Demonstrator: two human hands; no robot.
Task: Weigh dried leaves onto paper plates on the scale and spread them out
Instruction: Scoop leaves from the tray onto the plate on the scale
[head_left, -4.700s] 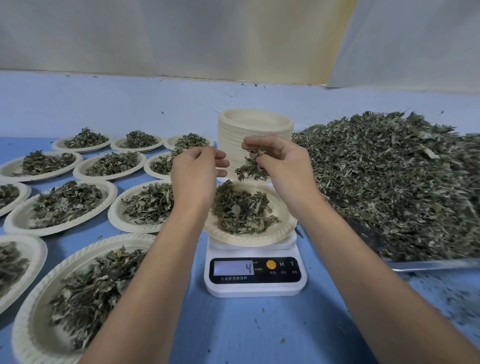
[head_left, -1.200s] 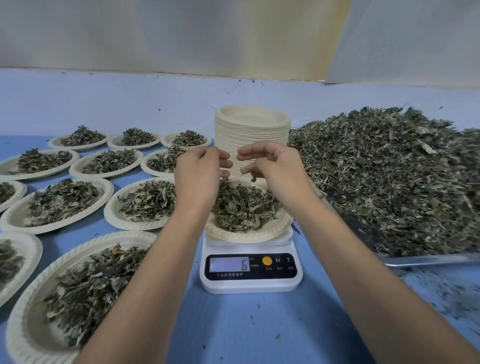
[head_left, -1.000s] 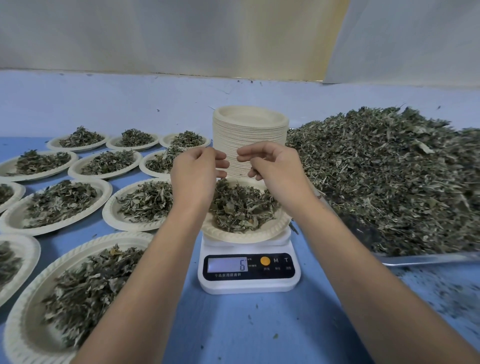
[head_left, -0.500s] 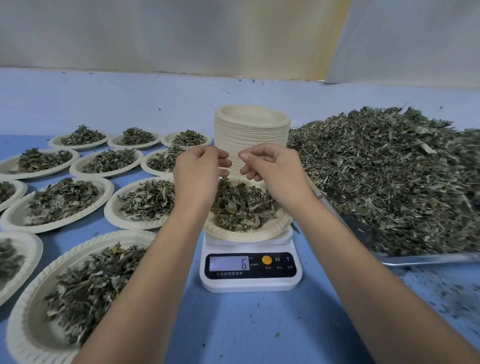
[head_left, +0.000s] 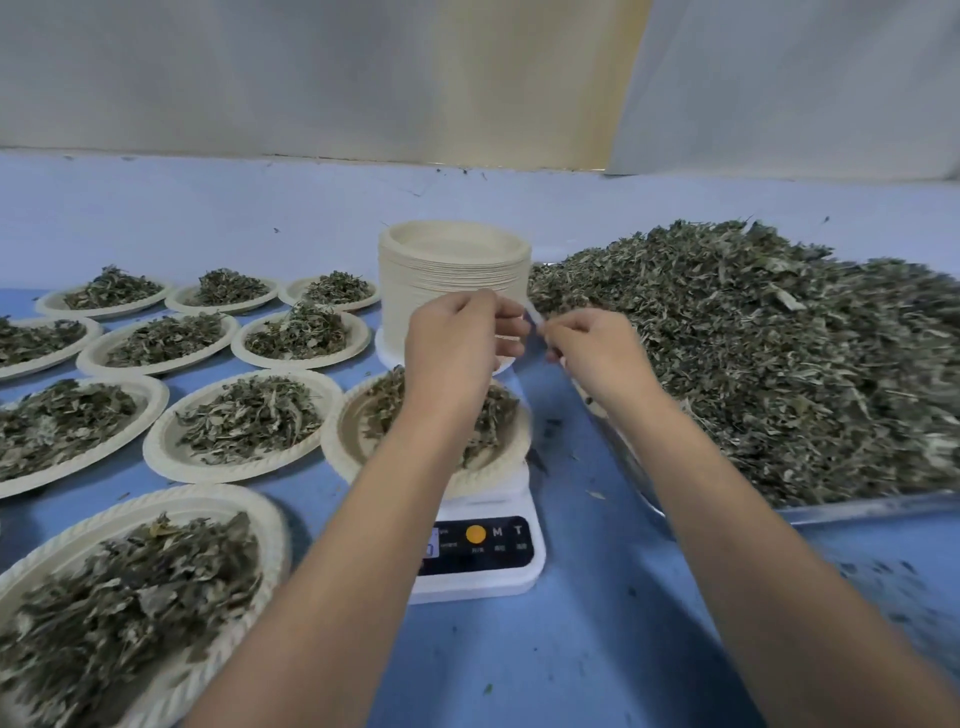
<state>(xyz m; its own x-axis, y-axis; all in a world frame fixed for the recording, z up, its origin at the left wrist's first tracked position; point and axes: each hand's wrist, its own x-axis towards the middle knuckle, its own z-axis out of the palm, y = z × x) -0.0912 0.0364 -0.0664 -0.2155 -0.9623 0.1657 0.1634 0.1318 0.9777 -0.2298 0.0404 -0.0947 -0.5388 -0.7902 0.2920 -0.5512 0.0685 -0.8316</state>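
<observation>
I count two hands at work. The left hand (head_left: 457, 345) is above the far side of the one loaded plate (head_left: 337, 436), and the right hand (head_left: 597, 356) is beside it, at the edge of the heap of leaves (head_left: 769, 353). Both have their fingers curled in, but I cannot tell whether either pinches anything. That plate of dried leaves (head_left: 493, 415) sits on the single scale (head_left: 480, 571). Behind it stands one stack of empty plates (head_left: 452, 270). Nine more filled plates (head_left: 161, 441) lie on the blue table (head_left: 571, 649) to the left. The heap fills one metal tray (head_left: 857, 506).

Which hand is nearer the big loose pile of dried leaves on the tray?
Right. The right hand is at the left edge of the leaf pile; the left hand is farther left, over the filled plate on the scale.
</observation>
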